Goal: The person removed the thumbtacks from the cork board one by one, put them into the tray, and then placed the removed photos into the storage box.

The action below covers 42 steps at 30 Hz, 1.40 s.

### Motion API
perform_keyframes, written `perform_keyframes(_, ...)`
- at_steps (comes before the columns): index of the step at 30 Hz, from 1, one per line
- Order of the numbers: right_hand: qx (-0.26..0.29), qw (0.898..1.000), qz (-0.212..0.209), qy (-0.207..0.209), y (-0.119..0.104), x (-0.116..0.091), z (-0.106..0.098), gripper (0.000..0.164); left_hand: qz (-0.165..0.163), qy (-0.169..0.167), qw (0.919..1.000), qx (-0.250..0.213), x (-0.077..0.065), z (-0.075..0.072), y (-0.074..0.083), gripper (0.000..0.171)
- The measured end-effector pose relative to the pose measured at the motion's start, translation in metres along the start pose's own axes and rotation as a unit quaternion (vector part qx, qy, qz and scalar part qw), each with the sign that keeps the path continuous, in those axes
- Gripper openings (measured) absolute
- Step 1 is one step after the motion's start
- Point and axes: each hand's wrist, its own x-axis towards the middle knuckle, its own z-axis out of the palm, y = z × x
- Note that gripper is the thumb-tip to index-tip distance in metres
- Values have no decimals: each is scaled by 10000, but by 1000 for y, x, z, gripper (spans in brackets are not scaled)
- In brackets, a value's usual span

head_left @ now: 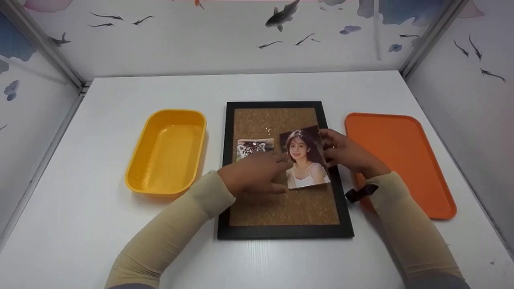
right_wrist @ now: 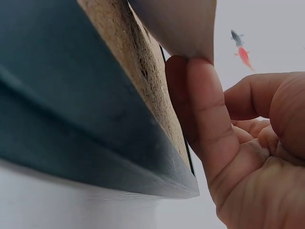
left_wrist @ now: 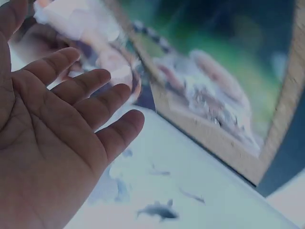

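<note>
The fingers of my right hand (head_left: 350, 154) were bent around the right edge of the portrait photo (head_left: 307, 166), gripping it over the right half of the cork board (head_left: 285, 210). The photo lay right at those fingertips, tipped slightly, and from my right wrist I saw its pale back standing off the cork where I pinched it. The fingers of my left hand (head_left: 257, 172) were straight and relaxed, reaching across the middle of the board toward the photo's left edge; I couldn't tell whether they touched it. Partly under that hand, on the board's left half, was the tiger photo (head_left: 251, 146), its top showing past my knuckles. A few small shiny bits (head_left: 268, 130) sat on the cork toward the board's far end. A black frame (head_left: 285, 232) edged the board. Well apart to the board's left stood the yellow bin (head_left: 170, 154); to its right lay the orange tray (head_left: 395, 144), partly beneath my right wrist in the head view. The white desk (head_left: 261, 265) carried all of it.
</note>
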Motion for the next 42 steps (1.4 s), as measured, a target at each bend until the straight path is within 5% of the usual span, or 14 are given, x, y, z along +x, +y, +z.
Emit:
perform_keyframes(9,1,10000,11,99,-1,-1,-5,57,-333,935,9943,-395,-65,-4,-29,67)
perform_keyframes(18,-116,9998,-9,140,-3,0,-7,59,-1024,1954,9748,-327,-130,4,-50,67)
perform_keyframes(22,-67,9998,14,165,-5,-2,-6,60,-1331,2326,9623,-473,-160,10,-62,67)
perform_keyframes(30,42,9998,37,203,-4,-3,-7,58,-1875,3254,9228,-862,-221,17,-88,68)
perform_keyframes(35,-28,9997,28,245,-4,-4,-9,57,-2450,3105,9108,-1179,-240,33,-109,76)
perform_keyframes(42,-11,9998,-134,172,-8,-6,-10,55,-2929,2579,9119,-1269,-242,59,-126,92)
